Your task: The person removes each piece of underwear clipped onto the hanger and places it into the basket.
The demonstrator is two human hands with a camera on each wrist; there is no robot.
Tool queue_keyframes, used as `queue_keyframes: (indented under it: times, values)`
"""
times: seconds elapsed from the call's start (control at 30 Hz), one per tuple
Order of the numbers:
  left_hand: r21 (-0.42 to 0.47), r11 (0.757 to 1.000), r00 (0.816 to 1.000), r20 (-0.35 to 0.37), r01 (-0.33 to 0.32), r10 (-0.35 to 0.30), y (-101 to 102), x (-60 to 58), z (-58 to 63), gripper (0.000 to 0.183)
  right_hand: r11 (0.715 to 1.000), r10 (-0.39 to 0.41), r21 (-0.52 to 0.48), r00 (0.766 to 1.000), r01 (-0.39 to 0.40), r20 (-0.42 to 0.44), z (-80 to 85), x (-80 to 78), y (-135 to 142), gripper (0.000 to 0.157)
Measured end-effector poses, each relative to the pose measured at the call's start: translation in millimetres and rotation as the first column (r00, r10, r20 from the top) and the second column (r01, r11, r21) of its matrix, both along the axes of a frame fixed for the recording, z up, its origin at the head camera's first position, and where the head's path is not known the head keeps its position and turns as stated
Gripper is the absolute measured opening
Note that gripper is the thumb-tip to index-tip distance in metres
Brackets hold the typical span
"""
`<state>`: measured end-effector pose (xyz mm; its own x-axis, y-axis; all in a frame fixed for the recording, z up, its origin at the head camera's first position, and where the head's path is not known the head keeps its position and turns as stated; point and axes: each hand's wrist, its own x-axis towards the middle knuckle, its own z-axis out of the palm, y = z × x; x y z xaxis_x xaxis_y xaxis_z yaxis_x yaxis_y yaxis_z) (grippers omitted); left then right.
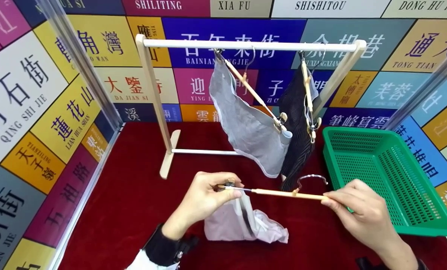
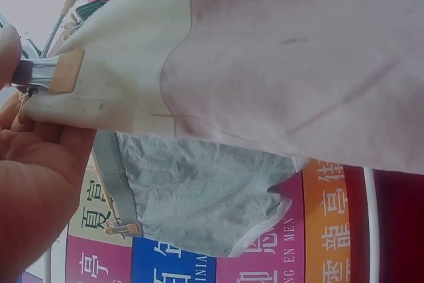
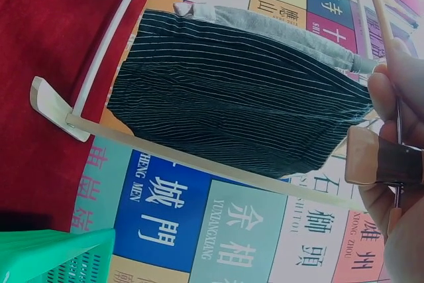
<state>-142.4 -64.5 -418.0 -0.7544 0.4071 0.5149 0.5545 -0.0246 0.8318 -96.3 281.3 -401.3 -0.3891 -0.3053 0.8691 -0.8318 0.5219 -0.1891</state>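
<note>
My left hand (image 1: 202, 198) pinches the clip end of a wooden clip hanger (image 1: 274, 193), held level above the table. The metal clip (image 2: 53, 74) bites the waist edge of a pale pinkish cloth garment (image 1: 227, 223), which hangs below and partly rests on the red cloth. My right hand (image 1: 364, 215) grips the hanger's other end; in the right wrist view a second clip (image 3: 377, 157) sits by those fingers with no cloth in it. The hanger's hook points upward between the hands.
Behind stands a wooden rack (image 1: 245, 45) bearing a grey garment (image 1: 238, 112) and a dark striped garment (image 1: 296, 108) on clip hangers. A green basket (image 1: 407, 142) stands at the right. Red cloth (image 1: 126, 210) covers the table, with sign-printed walls around it.
</note>
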Motion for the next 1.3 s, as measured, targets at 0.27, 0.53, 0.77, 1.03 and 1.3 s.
queue_keyframes:
  times: [0.27,0.53,0.77,1.03,1.3]
  values:
    - [0.017,1.0,0.998,-0.059,-0.003,0.004,1.8,-1.8,0.8,0.006,1.0,-0.01,0.006,1.0,0.01,0.001,0.3,0.2,1.7,0.042]
    - [-0.016,0.999,0.997,-0.073,-0.028,0.027,2.4,-1.9,2.4,0.006,1.0,-0.019,0.017,1.0,0.019,0.012,0.7,0.8,3.0,0.042]
    - [-0.034,0.999,0.994,-0.099,-0.041,0.037,4.0,-4.1,2.3,0.008,1.0,0.002,0.0,1.0,-0.002,0.0,3.4,0.9,0.5,0.041]
    - [-0.017,0.999,0.992,-0.126,-0.035,0.032,5.4,-4.3,2.1,0.011,1.0,0.003,0.005,1.0,-0.003,-0.004,3.7,1.0,1.0,0.041]
    - [-0.007,1.0,0.995,-0.096,-0.014,0.013,5.6,-2.3,2.0,0.012,1.0,0.015,0.002,1.0,-0.015,-0.002,4.8,1.3,1.1,0.041]
